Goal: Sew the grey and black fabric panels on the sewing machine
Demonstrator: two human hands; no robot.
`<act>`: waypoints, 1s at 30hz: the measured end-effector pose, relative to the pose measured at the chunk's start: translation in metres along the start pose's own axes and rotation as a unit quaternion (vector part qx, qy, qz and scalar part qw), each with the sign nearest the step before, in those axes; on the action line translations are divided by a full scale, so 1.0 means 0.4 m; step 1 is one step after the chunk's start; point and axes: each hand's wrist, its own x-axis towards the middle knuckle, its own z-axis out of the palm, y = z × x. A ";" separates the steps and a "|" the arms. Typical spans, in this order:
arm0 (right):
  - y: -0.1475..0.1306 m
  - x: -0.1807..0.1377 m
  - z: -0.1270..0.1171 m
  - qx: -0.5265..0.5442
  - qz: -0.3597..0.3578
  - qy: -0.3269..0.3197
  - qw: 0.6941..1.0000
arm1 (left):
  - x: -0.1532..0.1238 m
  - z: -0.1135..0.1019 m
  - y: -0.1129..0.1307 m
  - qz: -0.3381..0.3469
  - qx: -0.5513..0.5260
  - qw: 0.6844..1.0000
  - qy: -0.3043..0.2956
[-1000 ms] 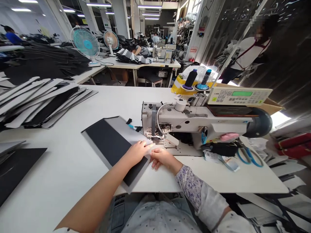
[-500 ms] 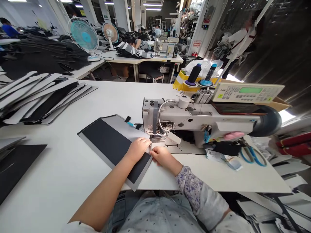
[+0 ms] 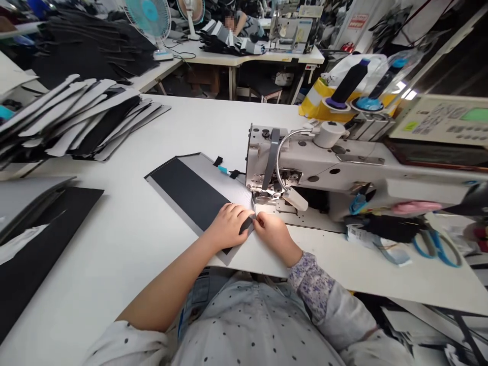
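Centrally, a panel [image 3: 190, 188], grey with 1 black band, lies on the table [image 3: 125, 244], its right edge leading to the head [image 3: 259, 157] of the machine [image 3: 335, 170]. The left hand [image 3: 231, 223] rests palm down on the panel, fingers side by side and thumb set apart, pressing rather than gripping. The right hand [image 3: 271, 229] is bunched, thumb and forefinger seeming to pinch the panel's right edge; the underside of this hold is hidden.

Possible faults number 3. (1) The edge may run askew if the 2 hands pull unequally, since the left bears on the face and the right only on the margin. (2) A fingertip could stray too close to the working end of the head, as the 2 hands lie near it. (3) The near corner, at the table's front rim, might catch or lift if the shirt [image 3: 251, 325] pushes against it.

Relative to the grip, most of the panel extends leftward and away from the person; a short stretch of edge lies between the 2 hands, and the right hand's knuckles are over the table. Scissors [image 3: 438, 246] lie well apart, to the right.
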 end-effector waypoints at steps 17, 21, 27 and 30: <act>0.017 0.029 0.017 -0.082 -0.116 0.081 0.987 | 0.056 0.037 -0.059 0.010 -0.011 0.999 0.039; 0.026 0.062 0.017 -0.078 -0.115 0.088 0.986 | 0.086 0.043 -0.078 0.005 -0.008 0.998 0.058; 0.033 0.103 0.029 -0.058 -0.082 0.087 0.991 | 0.129 0.053 -0.110 -0.007 0.010 0.995 0.099; 0.039 0.117 0.038 -0.030 -0.062 0.090 0.994 | 0.148 0.061 -0.127 -0.013 0.023 0.995 0.099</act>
